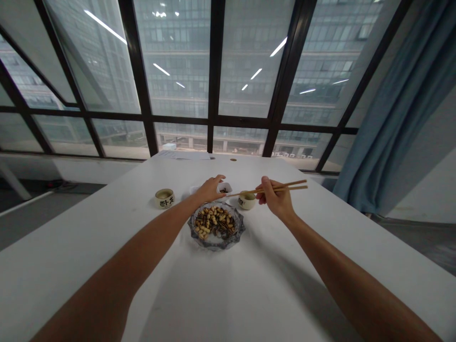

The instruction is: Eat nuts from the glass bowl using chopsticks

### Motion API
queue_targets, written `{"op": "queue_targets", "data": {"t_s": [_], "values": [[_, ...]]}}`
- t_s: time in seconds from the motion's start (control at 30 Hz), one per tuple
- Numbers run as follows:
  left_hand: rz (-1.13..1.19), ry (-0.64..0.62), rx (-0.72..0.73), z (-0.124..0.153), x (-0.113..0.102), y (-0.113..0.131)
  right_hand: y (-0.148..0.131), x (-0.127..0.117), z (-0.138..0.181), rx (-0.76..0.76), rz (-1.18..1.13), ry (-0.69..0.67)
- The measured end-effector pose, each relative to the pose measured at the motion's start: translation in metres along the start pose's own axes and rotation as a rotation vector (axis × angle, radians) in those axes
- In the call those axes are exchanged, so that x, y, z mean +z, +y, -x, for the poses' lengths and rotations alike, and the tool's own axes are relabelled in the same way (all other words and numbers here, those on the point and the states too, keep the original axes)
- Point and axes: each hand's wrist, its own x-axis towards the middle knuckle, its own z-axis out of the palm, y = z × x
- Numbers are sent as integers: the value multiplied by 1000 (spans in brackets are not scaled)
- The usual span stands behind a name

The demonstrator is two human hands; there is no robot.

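My right hand point(276, 195) grips a pair of wooden chopsticks point(294, 185), closed around them. Their tips point left and reach the front side of a small white bowl point(228, 186) with dark bits in it. Around that bowl's left side curves my left hand point(210, 189), thumb in front and fingers behind, seemingly holding it. Just in front of both hands stands a clear glass bowl point(218, 245) with a scalloped rim, holding peanuts point(213, 213) and striped sunflower seeds point(228, 225). Below the chopsticks is a cream cup point(247, 202) with dark writing.
Another cream cup point(165, 199) with dark characters stands to the left on the white table point(199, 294). A second white dish point(194, 189) is partly hidden behind my left forearm. Papers point(181, 155) and a small brown round object point(233, 159) lie at the far edge by the windows.
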Motion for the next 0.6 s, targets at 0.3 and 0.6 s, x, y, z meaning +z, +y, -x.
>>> {"op": "queue_targets", "data": {"t_s": [0.3, 0.6], "values": [[-73, -76, -106, -1, -5, -2, -27, 6, 16, 55, 136, -549], [-115, 123, 29, 79, -36, -8, 0, 23, 17, 74, 32, -299]]}}
